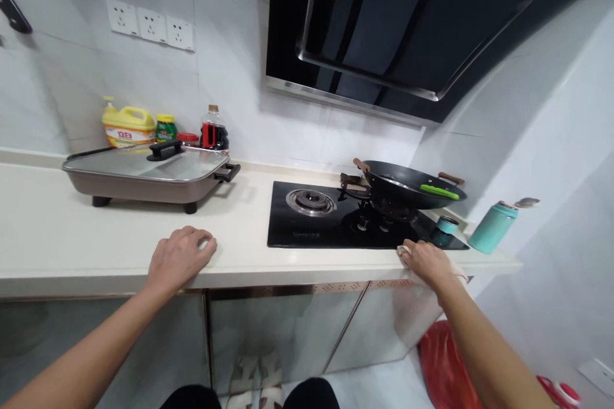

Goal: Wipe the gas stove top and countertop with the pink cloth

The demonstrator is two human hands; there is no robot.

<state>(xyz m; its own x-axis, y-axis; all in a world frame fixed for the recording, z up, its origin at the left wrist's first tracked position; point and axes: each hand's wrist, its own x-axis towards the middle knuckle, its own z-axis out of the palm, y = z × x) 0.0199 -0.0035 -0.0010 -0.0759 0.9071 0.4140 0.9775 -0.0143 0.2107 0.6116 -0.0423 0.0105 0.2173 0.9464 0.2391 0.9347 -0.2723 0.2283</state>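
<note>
My left hand rests on the white countertop near its front edge, fingers curled in and nothing seen in them. My right hand is closed on a pale cloth at the counter edge, just in front of the black gas stove. Part of the cloth hangs behind my wrist. On the stove's right burner sits a black wok with wooden handles and a bright green utensil handle in it. The left burner is bare.
A lidded electric pan stands left, before a yellow detergent jug and a dark sauce bottle. A teal bottle and small teal cup are right. Above hangs the range hood; a red bag lies below.
</note>
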